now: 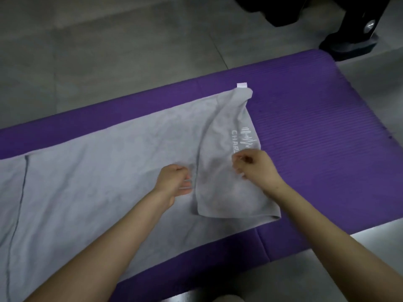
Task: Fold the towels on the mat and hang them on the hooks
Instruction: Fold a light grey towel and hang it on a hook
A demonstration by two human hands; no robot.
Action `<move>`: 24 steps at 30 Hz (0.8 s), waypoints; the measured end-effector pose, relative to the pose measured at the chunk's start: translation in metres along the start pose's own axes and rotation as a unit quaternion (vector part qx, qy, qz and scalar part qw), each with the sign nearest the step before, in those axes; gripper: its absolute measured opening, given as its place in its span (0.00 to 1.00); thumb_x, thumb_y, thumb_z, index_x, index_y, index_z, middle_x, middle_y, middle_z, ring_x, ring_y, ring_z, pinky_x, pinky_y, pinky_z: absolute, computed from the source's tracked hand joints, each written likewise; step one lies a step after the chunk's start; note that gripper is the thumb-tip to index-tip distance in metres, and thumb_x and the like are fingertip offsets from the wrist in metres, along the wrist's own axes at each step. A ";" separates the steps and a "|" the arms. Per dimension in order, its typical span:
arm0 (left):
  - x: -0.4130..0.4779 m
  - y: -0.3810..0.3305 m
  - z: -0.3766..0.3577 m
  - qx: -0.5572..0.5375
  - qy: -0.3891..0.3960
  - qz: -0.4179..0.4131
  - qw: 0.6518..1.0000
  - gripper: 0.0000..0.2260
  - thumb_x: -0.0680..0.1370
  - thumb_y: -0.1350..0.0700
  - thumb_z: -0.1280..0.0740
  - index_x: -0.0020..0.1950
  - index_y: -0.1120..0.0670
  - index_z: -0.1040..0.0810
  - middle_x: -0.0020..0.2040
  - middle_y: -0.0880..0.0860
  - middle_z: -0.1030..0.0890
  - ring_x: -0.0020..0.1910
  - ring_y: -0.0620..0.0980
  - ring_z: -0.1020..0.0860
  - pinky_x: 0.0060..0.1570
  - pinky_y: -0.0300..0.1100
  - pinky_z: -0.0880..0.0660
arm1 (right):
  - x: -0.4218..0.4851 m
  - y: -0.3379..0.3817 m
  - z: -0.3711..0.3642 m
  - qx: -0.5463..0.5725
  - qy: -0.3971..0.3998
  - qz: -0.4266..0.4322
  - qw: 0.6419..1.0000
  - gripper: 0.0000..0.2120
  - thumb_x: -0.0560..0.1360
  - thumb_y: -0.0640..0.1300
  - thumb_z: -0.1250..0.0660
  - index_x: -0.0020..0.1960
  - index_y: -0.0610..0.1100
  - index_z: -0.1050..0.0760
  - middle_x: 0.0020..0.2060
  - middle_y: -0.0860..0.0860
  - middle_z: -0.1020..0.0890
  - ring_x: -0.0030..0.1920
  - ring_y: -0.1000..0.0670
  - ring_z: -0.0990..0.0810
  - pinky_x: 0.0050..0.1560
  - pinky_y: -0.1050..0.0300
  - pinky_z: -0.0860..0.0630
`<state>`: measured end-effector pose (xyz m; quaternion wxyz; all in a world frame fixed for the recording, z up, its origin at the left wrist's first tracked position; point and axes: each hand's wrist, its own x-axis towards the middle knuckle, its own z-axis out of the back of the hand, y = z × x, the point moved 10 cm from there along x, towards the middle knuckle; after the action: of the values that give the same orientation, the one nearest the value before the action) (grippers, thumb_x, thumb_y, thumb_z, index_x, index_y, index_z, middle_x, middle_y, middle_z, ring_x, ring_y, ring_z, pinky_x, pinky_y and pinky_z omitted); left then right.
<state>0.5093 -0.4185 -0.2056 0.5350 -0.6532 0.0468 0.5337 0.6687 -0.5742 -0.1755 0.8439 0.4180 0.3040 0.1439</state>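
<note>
First fold in hand: the grey towel [98, 171] lies spread along the purple mat [65, 118], right end turned over. Our left grip [174, 182] pinches the flap [218, 131] at its edge — our right grip [255, 166] curls over the flap, hold unclear. Next, we judge, squaring the corners.

Grey tiled floor [109, 40] carries purple mat [316, 116]; black stand foot [349, 44] just beyond mat's far right corner. Grey towel [109, 171] flat along mat, right end folded back over itself, white tag [242, 85] at far edge.
</note>
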 end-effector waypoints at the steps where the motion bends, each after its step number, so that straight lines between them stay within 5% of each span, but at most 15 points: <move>1: 0.003 0.001 0.000 0.008 -0.008 -0.001 1.000 0.09 0.78 0.64 0.39 0.38 0.56 0.28 0.38 0.55 0.26 0.35 0.51 0.26 0.42 0.46 0.23 | 0.014 0.004 0.006 -0.041 -0.036 0.016 0.998 0.07 0.75 0.44 0.35 0.39 0.50 0.21 0.37 0.45 0.17 0.41 0.43 0.19 0.45 0.49 0.22; 4: 0.012 0.001 -0.005 0.023 -0.023 -0.008 0.999 0.09 0.77 0.65 0.39 0.37 0.56 0.28 0.36 0.55 0.26 0.33 0.49 0.27 0.39 0.45 0.22 | 0.049 0.029 0.015 -0.137 -0.124 0.070 0.980 0.09 0.76 0.48 0.36 0.49 0.45 0.19 0.47 0.49 0.16 0.47 0.46 0.19 0.46 0.57 0.28; 9: 0.027 -0.003 -0.015 0.027 -0.011 -0.010 1.000 0.10 0.77 0.62 0.37 0.36 0.55 0.26 0.34 0.54 0.25 0.31 0.48 0.26 0.30 0.39 0.22 | 0.118 0.087 0.009 -0.275 -0.202 0.172 0.924 0.19 0.78 0.51 0.40 0.64 0.43 0.27 0.60 0.46 0.22 0.60 0.42 0.28 0.54 0.53 0.32; 12: 0.033 -0.006 -0.018 0.046 -0.006 -0.022 0.999 0.09 0.77 0.60 0.35 0.36 0.55 0.25 0.34 0.55 0.24 0.29 0.47 0.26 0.22 0.34 0.26 | 0.160 0.084 0.006 -0.330 -0.169 0.137 0.918 0.22 0.79 0.54 0.42 0.68 0.45 0.30 0.62 0.45 0.23 0.64 0.41 0.31 0.62 0.48 0.37; 20: 0.041 -0.008 -0.016 0.049 0.010 -0.009 0.999 0.11 0.78 0.59 0.37 0.35 0.56 0.25 0.32 0.54 0.24 0.21 0.43 0.28 0.20 0.30 0.32 | 0.189 0.031 0.025 -0.190 -0.151 0.020 0.970 0.23 0.78 0.61 0.46 0.71 0.54 0.34 0.62 0.48 0.22 0.67 0.43 0.32 0.69 0.42 0.45; 24: 0.042 -0.009 -0.022 0.078 0.031 -0.004 0.996 0.09 0.78 0.56 0.37 0.41 0.58 0.23 0.34 0.53 0.23 0.25 0.44 0.28 0.20 0.31 0.32 | 0.197 0.033 0.017 -0.251 -0.126 -0.004 0.960 0.22 0.77 0.62 0.43 0.69 0.60 0.34 0.64 0.49 0.25 0.67 0.43 0.34 0.68 0.42 0.45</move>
<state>0.5470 -0.4096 -0.2344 0.5851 -0.6255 0.1024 0.5059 0.8326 -0.4666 -0.2189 0.9537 0.2061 0.1512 0.1587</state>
